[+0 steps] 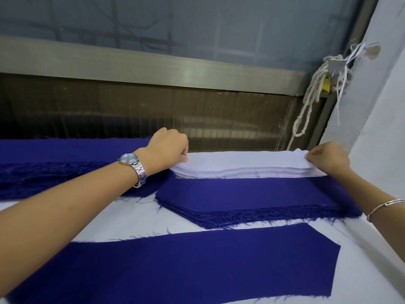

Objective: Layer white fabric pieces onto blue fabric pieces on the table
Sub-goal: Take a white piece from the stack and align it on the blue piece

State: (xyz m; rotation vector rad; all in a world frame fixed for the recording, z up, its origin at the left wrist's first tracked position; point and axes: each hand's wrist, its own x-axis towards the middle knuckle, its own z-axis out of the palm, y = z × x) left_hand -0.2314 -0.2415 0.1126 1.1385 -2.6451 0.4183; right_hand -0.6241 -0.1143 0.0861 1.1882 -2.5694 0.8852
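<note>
A single blue piece lay flat on the tabletop, nearest the camera and just in front of the blue stack. It was bare, with no white on it. Directly behind the blue stack, and touching its far edge, sat the white stack, its layers slightly fanned along the near side.

Both hands were at the white stack. The left hand, a watch on its wrist, was behind the blue stack's left corner. Its fingers were curled down on the white stack's left end and appeared to pinch the upper layers, though the fingertips were hidden. The right hand was behind the blue stack's right end, with thumb and fingers pinching the top edge of the white stack there. How many layers either hand had caught could not be told.

The step in hand looked like the pick-up, separating one white piece from the stack by its two ends. The next move probably called for peeling off only the top layer, since thin sheets cling and could come up in pairs. That layer would then need lifting taut between both hands, carrying forward over the blue stack, and lowering onto the lone blue piece in front of it. Its angled end would have to match the blue piece's outline, and the frayed threads would have to be kept from dragging the blue piece askew.
</note>
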